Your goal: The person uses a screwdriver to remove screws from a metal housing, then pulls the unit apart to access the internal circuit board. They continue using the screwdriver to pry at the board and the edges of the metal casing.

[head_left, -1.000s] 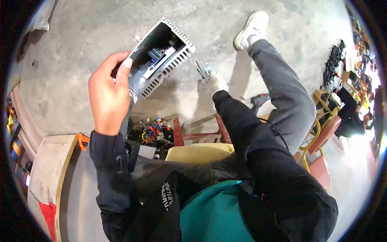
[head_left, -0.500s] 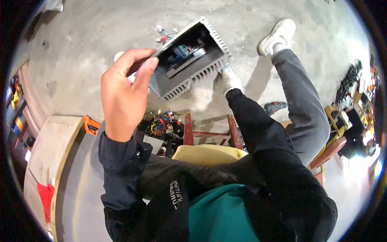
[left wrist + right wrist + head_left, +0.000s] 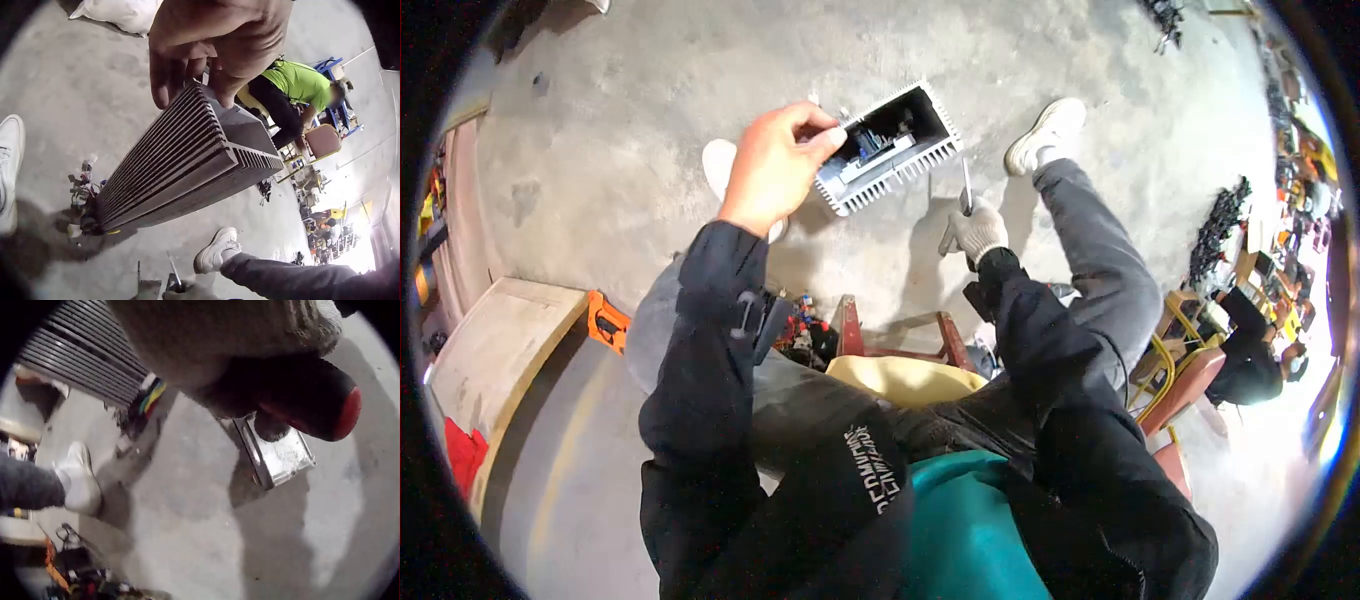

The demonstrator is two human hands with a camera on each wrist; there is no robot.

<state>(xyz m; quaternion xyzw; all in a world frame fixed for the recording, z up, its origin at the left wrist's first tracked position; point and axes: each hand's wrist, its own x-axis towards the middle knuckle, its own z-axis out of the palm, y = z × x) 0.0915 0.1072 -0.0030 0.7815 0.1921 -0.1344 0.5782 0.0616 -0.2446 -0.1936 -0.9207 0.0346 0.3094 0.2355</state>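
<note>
Left hand: the bare left hand [image 3: 778, 165] grips one end of a finned metal housing [image 3: 890, 145], fingers curled over its edge and thumb pinching the rim, so it's holding the whole thing up off the floor.
Housing: ribbed grey aluminium box, open side facing the head camera, with a circuit board and some blue parts visible inside. From the left wrist view the fins [image 3: 181, 169] run long and straight, and a bunch of coloured wires [image 3: 81, 187] hangs off the far end.
Where it is: up in the air over the concrete floor [image 3: 620, 90], out in front of the person's knees, between the two white shoes [image 3: 1045, 130].
Right hand: gloved in white knit [image 3: 978, 232], wrapped around a screwdriver with the shaft [image 3: 966, 185] pointing up toward the housing, tip just below it and not touching as far as the head view shows. The right wrist view shows the dark handle with a red end cap [image 3: 334, 412] inside the glove.
On the floor: a small flat metal plate [image 3: 275, 456] lies under the right hand.
Around: a red metal stool frame [image 3: 900, 335], a tangle of wired parts [image 3: 800, 330] beside it, an orange tool [image 3: 605, 320].
</note>
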